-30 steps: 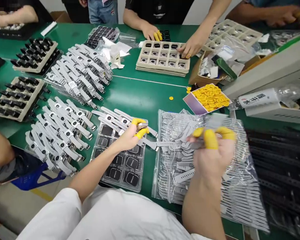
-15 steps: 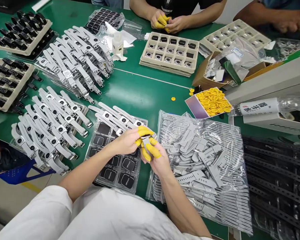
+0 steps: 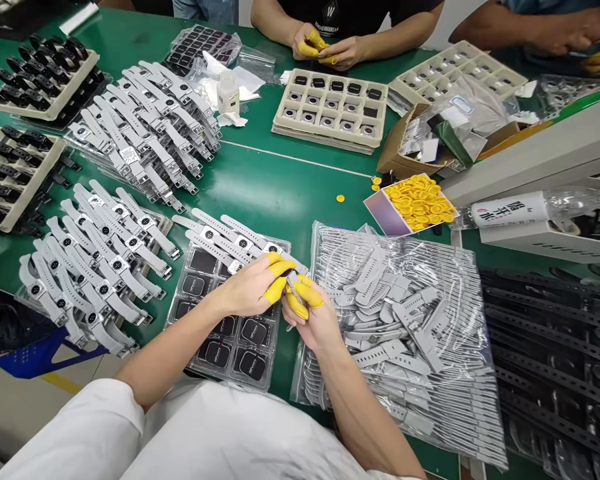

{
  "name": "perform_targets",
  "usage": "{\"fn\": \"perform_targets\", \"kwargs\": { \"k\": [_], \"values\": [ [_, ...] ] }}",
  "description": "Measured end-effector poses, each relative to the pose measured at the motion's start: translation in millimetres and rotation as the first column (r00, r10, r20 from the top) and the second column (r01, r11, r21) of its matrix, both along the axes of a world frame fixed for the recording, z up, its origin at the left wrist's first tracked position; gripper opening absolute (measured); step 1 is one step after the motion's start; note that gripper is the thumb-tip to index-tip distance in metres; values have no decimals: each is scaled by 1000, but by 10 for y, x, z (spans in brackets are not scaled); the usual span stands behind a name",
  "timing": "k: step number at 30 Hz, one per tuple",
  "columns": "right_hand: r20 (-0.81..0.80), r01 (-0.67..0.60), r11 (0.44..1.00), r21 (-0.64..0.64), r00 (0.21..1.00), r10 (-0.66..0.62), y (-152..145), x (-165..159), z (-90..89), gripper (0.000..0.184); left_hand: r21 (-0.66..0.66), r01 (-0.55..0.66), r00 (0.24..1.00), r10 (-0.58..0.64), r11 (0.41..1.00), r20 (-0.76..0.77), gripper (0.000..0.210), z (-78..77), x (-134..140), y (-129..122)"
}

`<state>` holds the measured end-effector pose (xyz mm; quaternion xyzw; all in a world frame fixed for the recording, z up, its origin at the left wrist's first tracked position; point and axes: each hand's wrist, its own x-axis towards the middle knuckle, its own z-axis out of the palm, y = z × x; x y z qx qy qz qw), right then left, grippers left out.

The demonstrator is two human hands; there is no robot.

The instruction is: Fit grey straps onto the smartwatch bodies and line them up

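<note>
Where hands meet (crowded): strap.

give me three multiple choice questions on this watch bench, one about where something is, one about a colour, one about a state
1. Where does the box of finger cots sit?
A. beyond the bag of grey straps
B. on the tray of watch faces
C. at the table's left edge

2. What colour are the caps on the person's fingertips?
A. blue
B. yellow
C. white

3. How are the left hand and right hand?
A. flat on the table
B. far apart
C. close together, pinching a small watch part

Answers: 1 A, the open box lies past the bag's far edge. 2 B, the cots are bright yellow. 3 C, the capped fingertips of both hands meet around the part.
</note>
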<state>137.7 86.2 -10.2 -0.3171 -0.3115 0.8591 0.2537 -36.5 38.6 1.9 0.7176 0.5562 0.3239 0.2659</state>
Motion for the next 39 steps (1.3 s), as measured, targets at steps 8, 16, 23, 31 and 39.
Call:
{"fn": "perform_targets", "kwargs": {
  "k": [8,16,23,31,39],
  "values": [
    [24,-23,999,41,999,22,-4,-1,-24,29,-28,41,998,-40,999,47,40,28,-49,0],
    [-25,-28,998,62,999,30,2,13,-1,26,-16,59,985,-56,998,165,48,43,-75,-32],
    [-22,0,993,119,1000,2,-4,10,8,29,-26,-29,937,36,999,348,43,-65,-26,-12],
    [102,-266,959,96,961,257,32,47,-58,37,-129,-336,571,311,933,759,34,-42,-99,101],
    [117,-82,969,232,992,56,57,18,-59,30,-303,-378,534,473,875,701,35,-40,-249,83]
  ]
}}
